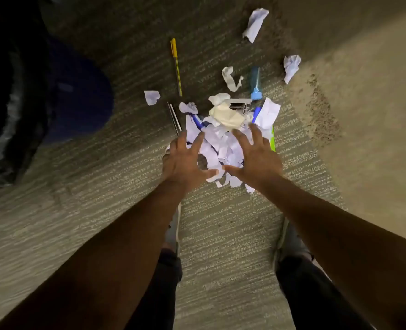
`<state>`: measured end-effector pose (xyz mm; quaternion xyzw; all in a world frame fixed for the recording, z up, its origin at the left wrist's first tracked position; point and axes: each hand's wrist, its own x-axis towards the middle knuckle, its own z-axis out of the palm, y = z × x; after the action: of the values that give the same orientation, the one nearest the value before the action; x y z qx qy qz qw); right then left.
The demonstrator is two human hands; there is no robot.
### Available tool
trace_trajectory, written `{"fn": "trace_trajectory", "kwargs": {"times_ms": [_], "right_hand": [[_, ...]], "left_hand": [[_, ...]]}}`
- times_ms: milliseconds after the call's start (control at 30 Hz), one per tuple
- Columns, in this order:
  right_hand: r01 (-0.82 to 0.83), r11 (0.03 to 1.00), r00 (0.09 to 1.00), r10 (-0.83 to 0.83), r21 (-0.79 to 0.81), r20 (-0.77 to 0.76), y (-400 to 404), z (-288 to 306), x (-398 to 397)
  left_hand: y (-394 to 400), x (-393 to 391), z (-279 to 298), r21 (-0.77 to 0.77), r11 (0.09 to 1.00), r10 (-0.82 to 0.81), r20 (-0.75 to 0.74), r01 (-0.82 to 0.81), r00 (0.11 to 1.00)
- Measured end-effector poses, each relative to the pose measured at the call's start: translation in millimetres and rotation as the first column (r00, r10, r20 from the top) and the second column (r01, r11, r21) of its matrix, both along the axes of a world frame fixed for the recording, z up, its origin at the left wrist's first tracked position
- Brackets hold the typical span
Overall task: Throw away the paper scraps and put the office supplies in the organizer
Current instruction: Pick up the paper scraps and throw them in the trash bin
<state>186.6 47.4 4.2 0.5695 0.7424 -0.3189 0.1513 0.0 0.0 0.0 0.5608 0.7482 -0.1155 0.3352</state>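
Left hand (185, 160) and right hand (256, 156) spread open, empty, over paper-scrap pile (221, 144) on carpet (102, 210); yellow pen (176, 65) beyond, long axis pointing away

Bare carpet (221, 234) near, paper heap (221, 144) ahead, yellow pen (176, 65) beyond

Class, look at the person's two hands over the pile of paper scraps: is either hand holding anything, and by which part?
Nothing is held. The left hand and right hand are spread open above the paper pile, fingers not closed on anything.
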Motion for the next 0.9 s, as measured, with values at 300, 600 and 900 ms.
{"fn": "trace_trajectory", "kwargs": {"times_ms": [300, 600, 900], "right_hand": [[-0.103, 0.991, 0.991, 0.095, 0.089, 0.096, -14, -28, -17], [-0.096, 0.995, 0.994, 0.095, 0.013, 0.060, -19, -35, -9], [0.223, 0.975, 0.935, -0.211, 0.010, -0.287, -15, 13, 3]], "left_hand": [[-3, 22, -30, 0.075, 0.997, -0.028, 0.014, 0.027, 1.000], [-9, 22, -30, 0.132, 0.988, 0.060, 0.169, -0.083, 0.984], [-19, 20, 19, -0.058, 0.672, 0.693, 0.398, -0.738, 0.600]]}}
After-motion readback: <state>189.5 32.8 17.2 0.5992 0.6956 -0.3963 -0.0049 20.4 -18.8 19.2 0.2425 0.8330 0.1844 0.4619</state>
